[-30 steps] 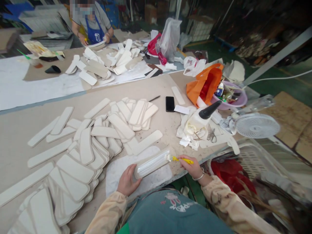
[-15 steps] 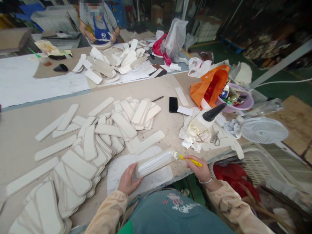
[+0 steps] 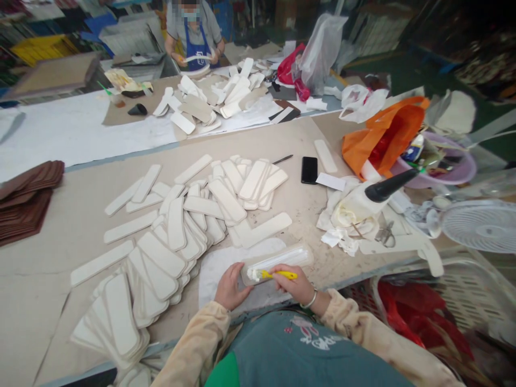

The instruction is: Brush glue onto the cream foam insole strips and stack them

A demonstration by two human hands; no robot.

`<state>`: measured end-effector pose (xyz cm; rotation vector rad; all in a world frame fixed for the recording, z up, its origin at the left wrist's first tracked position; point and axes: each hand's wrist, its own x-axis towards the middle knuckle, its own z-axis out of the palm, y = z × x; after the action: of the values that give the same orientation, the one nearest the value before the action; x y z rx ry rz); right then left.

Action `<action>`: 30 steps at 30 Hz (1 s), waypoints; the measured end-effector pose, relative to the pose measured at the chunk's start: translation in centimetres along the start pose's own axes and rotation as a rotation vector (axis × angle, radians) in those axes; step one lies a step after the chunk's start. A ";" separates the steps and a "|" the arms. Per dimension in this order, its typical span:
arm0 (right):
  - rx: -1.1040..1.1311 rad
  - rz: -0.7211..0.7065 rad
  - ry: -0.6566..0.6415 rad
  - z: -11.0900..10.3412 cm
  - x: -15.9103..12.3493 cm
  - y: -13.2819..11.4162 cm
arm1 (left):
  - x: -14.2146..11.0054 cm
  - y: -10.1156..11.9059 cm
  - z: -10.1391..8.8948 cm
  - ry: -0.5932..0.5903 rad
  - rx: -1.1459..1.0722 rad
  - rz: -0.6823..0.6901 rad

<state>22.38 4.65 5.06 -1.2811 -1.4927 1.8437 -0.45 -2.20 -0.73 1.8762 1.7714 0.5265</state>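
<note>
My right hand [image 3: 293, 284] is closed around the yellow handle of a small brush [image 3: 285, 274]. White paste clumps on its bristles, which touch the near-left end of a long rounded strip [image 3: 288, 259]. Streaks of white coating run along that strip's upper face. My left hand [image 3: 231, 288] grips the strip's left end between thumb and fingers. Beneath the strip lies a white sheet [image 3: 209, 271] on the table. To the left, a big fanned pile of similar off-white strips [image 3: 165, 263] spreads over the tabletop.
A phone [image 3: 309, 170], a white bottle with a black nozzle [image 3: 358, 201], scissors [image 3: 386, 235] and an orange bag [image 3: 385, 137] lie to the right. Brown stacked pieces [image 3: 30, 201] sit far left. Across the table, a co-worker [image 3: 194, 37] holds a strip near another pile.
My right hand has drawn the brush leftward along the strip, from its far right end to near my left hand. The view has turned left, bringing the brown stack in.
</note>
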 end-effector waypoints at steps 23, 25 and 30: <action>0.005 0.096 0.313 -5.7 -0.7 1.1 | 0.4 -0.6 -0.1 -0.028 0.059 0.035; -0.006 0.104 0.351 -6.9 -1.1 1.2 | 0.4 -0.7 -0.1 -0.026 0.063 0.039; -0.025 0.123 0.427 -9.3 -1.9 1.0 | 0.4 -0.6 -0.3 -0.025 0.069 0.049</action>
<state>31.46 7.57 5.00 -1.6833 -1.2308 1.4969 -1.03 -1.75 -0.88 1.9690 1.7520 0.4627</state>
